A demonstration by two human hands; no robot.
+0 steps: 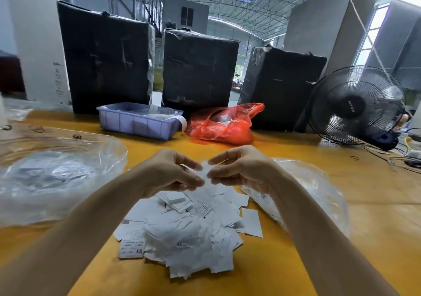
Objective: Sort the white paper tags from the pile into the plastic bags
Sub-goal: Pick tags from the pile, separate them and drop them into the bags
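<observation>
We see two hands raised together above the pile of white paper tags (184, 234), which lies heaped on the yellow table (341, 238), too many and too overlapped for us to count. The left hand (169, 170) and the right hand (239, 168) meet fingertip to fingertip, both with curled fingers pinching the same small white tag (205, 167) held between them; we cannot tell whether it is one tag or a few stacked. Two clear plastic bags flank the pile: the left bag (52, 175), large and crumpled with pale contents, and the right bag (314, 195), lying just beside the pile with some tags visible inside its near edge. Farther back on the table we count one lilac plastic bin (136, 122), one red plastic bag (225, 124) just beside it, three black wrapped boxes (200, 67) standing in a row, and one black fan (355, 106) at the right.
</observation>
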